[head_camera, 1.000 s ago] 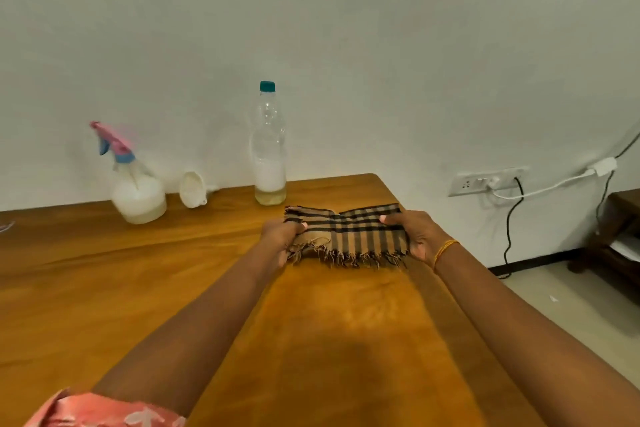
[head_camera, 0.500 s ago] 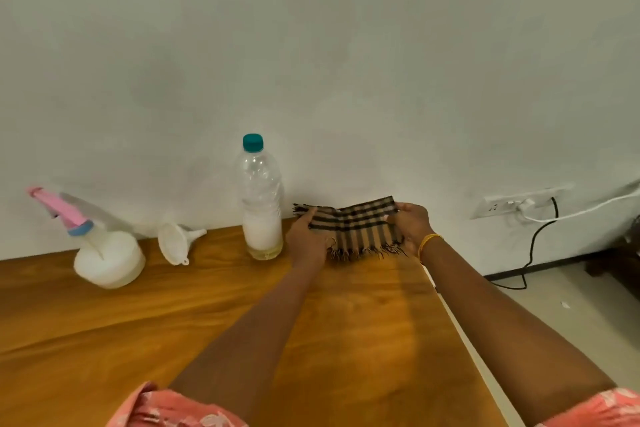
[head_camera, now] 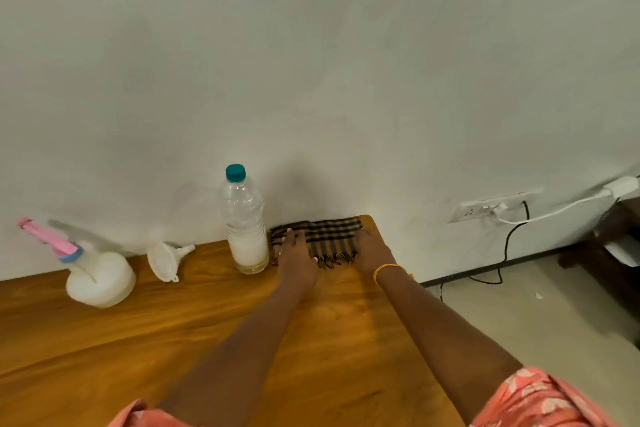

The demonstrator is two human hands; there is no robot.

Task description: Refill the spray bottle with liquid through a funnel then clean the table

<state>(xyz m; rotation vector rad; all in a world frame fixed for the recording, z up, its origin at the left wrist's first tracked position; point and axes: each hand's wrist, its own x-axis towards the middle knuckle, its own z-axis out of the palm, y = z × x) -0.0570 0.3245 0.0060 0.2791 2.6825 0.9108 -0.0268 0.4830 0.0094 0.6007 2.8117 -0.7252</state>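
Around: bottle (head_camera: 244, 222) stood just left of the cloth (head_camera: 320, 238), funnel (head_camera: 168, 260) and sprayer (head_camera: 93, 270) further left, all on the table (head_camera: 173, 322) by the wall | Cloth: lay flat at the far right corner | Hands: my left hand (head_camera: 297, 258) and right hand (head_camera: 372, 251) pressed on it, fingers flat, gripping nothing

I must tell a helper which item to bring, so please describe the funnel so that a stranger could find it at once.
Look at the wooden table, along its far edge by the white wall. There, between the round spray bottle with the pink head and the tall clear bottle with the teal cap, lies the funnel. It alone is small, white, cone-shaped and lying on its side.
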